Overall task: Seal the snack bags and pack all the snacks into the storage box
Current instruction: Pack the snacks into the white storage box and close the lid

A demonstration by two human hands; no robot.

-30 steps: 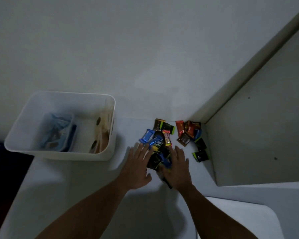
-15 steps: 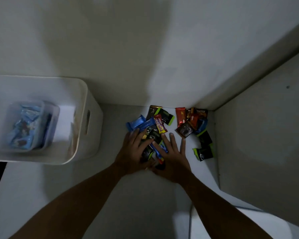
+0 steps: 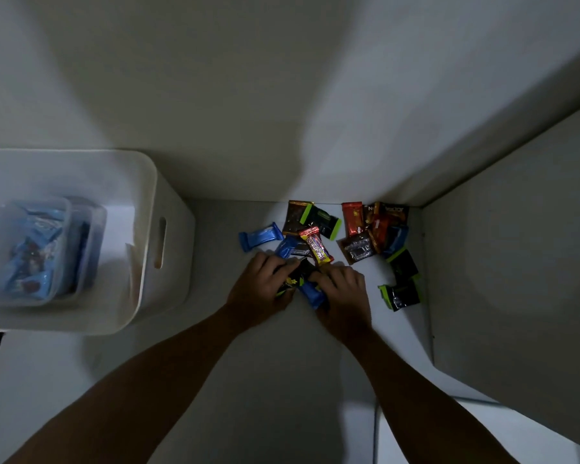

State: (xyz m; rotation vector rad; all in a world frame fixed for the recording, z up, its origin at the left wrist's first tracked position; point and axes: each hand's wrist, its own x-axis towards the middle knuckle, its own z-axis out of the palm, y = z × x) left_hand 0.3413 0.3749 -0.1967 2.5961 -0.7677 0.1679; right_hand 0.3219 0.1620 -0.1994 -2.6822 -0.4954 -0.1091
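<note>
Item 1. Storage box: white, with a slot handle in its side wall. It stands at the left of the surface, well apart from the loose snacks. Contents: clear bags of blue-wrapped snacks, lying toward its left side. Whether they are sealed cannot be told.

Item 2. Loose snacks, scattered on the surface in the corner by the side panel.
- Blue wrapper, farthest left.
- Brown packet, touching a black-and-green packet.
- Red-and-yellow bar, lying aslant just beyond the hands.
- Orange packet, beside a heap of red and brown packets.
- Green-edged packet near the panel.
- Crumpled black packet, just nearer than the green-edged one.

Item 3. Left hand: palm down, fingers curled over a dark packet, gripping it.

Item 4. Right hand: palm down, fingers curled, holding a blue bar whose end sticks out between the two hands. The hands sit close together over the near edge of the snack pile.
</note>
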